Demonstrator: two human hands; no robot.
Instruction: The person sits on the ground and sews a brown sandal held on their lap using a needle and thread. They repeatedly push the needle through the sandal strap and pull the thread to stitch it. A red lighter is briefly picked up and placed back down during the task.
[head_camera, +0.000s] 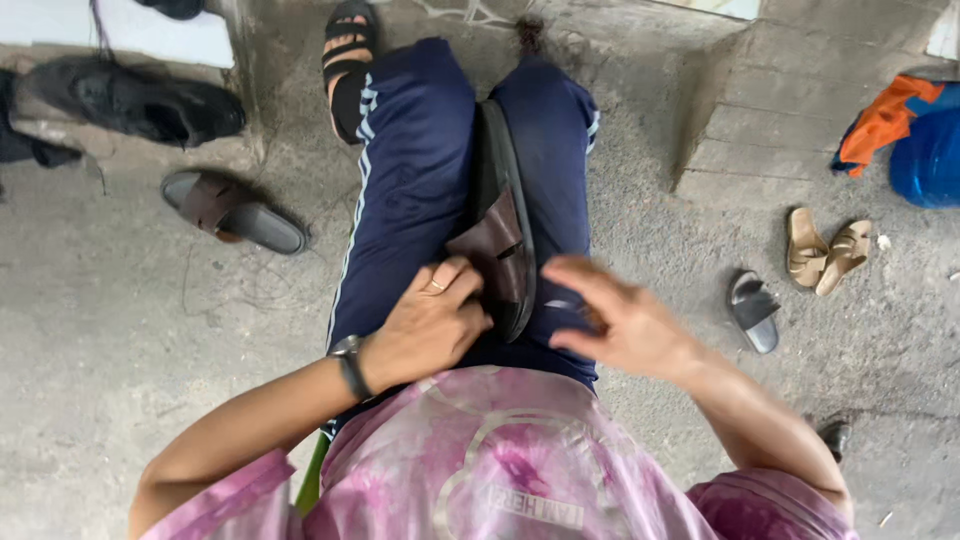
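A brown leather sandal with a dark sole lies wedged between my knees, on my dark blue trousers. My left hand, with a ring and a wristwatch, presses its fingers on the sandal's strap at the near end. My right hand hovers just right of the sandal, fingers spread and empty, slightly blurred. I sit on a concrete floor in a pink shirt.
A matching brown sandal lies on the floor at left, with a black shoe behind it. At right sit a tan pair of sandals, a grey slide, concrete steps and a blue bag.
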